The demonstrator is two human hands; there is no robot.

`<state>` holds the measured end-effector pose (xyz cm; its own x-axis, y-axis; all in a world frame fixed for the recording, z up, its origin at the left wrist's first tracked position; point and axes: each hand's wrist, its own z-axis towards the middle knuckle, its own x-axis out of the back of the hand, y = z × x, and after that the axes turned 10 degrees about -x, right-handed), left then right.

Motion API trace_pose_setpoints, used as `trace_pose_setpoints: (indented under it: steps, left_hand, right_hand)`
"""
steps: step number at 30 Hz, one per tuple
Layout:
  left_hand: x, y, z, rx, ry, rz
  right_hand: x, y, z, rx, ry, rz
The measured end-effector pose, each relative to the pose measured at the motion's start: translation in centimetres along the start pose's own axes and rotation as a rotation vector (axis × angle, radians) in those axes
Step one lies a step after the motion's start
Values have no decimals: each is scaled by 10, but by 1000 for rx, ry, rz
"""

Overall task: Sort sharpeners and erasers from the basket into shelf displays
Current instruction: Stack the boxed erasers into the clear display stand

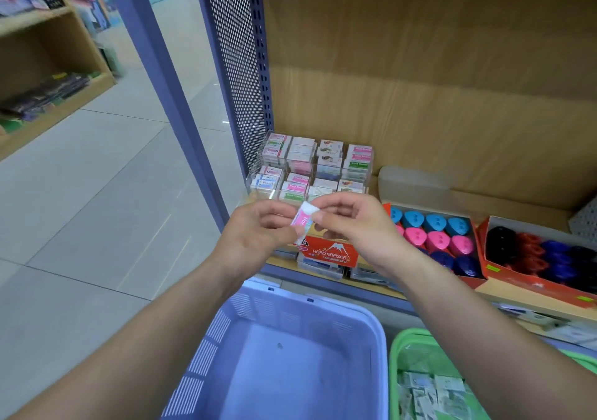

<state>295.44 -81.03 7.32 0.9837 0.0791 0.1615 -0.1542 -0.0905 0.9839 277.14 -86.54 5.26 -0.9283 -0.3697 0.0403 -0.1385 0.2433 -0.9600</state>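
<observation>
Hands are meeting in front of the shelf point(523, 208) in the head view. The left hand point(255, 232) is pinching the lower end of a small eraser point(305, 220), and the right hand point(352, 225) is pinching its upper end, so both hands are closing on it with curled fingers. The eraser is white with a pink sleeve and is tilting in the air, just in front of the clear display point(310, 167), whose compartments are holding many small erasers. A red eraser box point(332, 251) is sitting under the hands at the shelf edge. To the right, an open sharpener box point(433, 235) is showing rows of blue, pink and dark blue sharpeners, and a second box point(542, 258) beside it is holding black, red and dark blue ones. Below the arms, a blue basket point(226, 332) is standing next to a green basket point(395, 371), which is carrying small pale packets point(429, 393).
</observation>
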Motion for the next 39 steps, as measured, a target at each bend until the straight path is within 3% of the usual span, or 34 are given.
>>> trace_pose_setpoints:
  steps: [11,13,16,18,22,26,32,39]
  left_hand:
    - [17,-9,15,27,72,-42]
    - [29,-15,24,-13,91,141]
    - [50,-23,33,-40,59,603]
    - [58,-27,36,-31,18,754]
    - [64,-33,40,-74,-55,900]
    - [66,-37,43,-76,-91,914]
    - [57,-32,42,-66,-148,919]
    - [-6,-24,15,-128,-321,869]
  right_hand:
    - [-14,11,29,-87,-102,-34]
    - [-9,11,52,-83,-33,-178]
    - [0,15,105,28,184,-458]
    - [3,21,143,97,268,-622]
    - [-3,31,201,84,237,-857]
    - [-9,36,215,-11,96,-1128]
    - [1,26,180,91,199,-1001]
    - [68,30,25,138,313,-960]
